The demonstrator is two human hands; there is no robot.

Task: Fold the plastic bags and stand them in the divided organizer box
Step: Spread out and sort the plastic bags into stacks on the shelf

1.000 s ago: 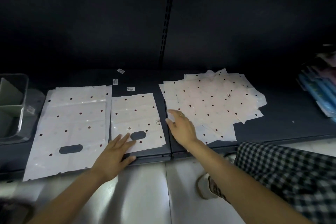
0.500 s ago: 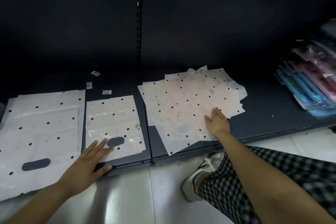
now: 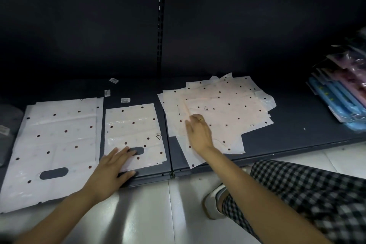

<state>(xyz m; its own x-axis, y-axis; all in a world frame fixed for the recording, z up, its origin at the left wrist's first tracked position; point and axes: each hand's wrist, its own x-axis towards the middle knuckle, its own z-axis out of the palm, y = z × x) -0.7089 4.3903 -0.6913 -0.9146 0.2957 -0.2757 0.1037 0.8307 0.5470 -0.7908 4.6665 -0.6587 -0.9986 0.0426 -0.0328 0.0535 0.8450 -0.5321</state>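
Head view showed both hands flat, fingers straight: left hand (image 3: 112, 170) on small bag (image 3: 134, 130), right hand (image 3: 199, 134) on loose pile (image 3: 221, 113); slippery sheets might slide off the shelf (image 3: 297, 130).

- A shop, by the fittings: a dark metal display shelf (image 3: 297, 125) set low above a pale tiled floor (image 3: 158, 214).
- A slotted upright (image 3: 160, 25) runs up the dark back panel.
- Small price labels (image 3: 125, 100) lie on the shelf.
- Packaged goods (image 3: 344, 93) are stacked at the right.
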